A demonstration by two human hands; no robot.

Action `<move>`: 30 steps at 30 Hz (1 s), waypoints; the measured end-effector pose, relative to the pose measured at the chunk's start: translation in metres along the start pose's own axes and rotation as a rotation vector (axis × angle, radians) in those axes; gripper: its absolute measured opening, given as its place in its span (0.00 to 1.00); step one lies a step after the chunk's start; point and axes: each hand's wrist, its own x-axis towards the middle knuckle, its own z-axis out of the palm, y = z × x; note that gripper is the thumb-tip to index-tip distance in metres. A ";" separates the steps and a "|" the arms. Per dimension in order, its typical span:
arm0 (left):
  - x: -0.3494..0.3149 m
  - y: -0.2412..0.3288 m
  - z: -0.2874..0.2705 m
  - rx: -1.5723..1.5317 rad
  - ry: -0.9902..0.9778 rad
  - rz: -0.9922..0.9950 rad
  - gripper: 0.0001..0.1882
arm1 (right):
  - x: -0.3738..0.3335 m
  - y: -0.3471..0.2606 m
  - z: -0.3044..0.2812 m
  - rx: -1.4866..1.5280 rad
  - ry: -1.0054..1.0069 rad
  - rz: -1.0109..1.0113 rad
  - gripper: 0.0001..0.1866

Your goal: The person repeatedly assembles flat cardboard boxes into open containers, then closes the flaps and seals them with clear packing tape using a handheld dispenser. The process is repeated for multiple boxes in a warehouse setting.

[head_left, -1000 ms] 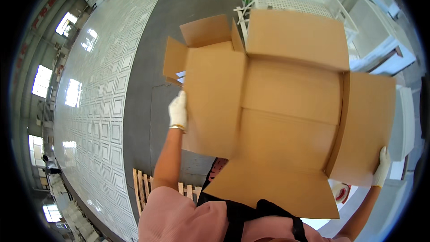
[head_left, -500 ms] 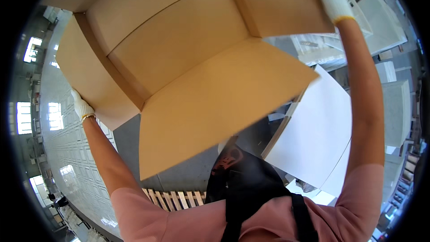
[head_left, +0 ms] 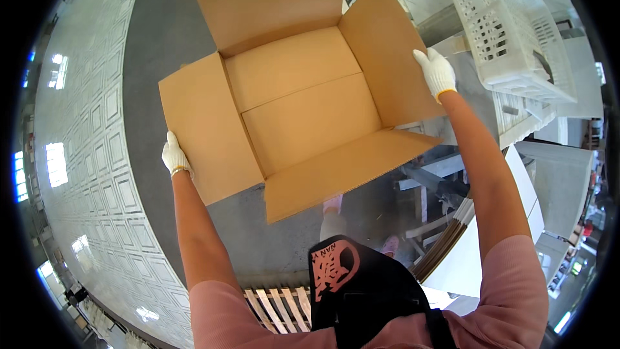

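In the head view, a cardboard box (head_left: 303, 113) is held in front of the person, its four flaps spread outward and its inside facing up toward the camera. A seam crosses the bottom, and nothing lies in it.

The left hand (head_left: 175, 155), in a white knit glove, is at the outer edge of the box's left flap. It is closed on that edge with the thumb pointing up; the other fingers are mostly hidden, so how tightly they are curled cannot be told. The right hand (head_left: 436, 72), gloved alike, is partly closed on the outer edge of the box's right flap, with the thumb against the flap's inner face and the fingertips hard to make out.

Grey floor (head_left: 168, 6) shows beyond the box and to its left, and farther left runs a glossy surface (head_left: 87, 148) patterned with squares. To the right of the box, near the right hand, stands a white plastic crate (head_left: 510, 39) with slotted walls. White boards (head_left: 455, 262) with brown edges lie below and right of the box. Below the box come the person's black apron (head_left: 378, 284), with a pink print, and, just left of that, wooden slats (head_left: 283, 310). A pink shoe (head_left: 391, 245) shows below the box's near flap.
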 end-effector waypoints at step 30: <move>-0.630 0.056 0.083 0.395 -1.248 0.725 0.39 | -0.594 0.530 -0.262 -0.178 0.165 1.023 0.44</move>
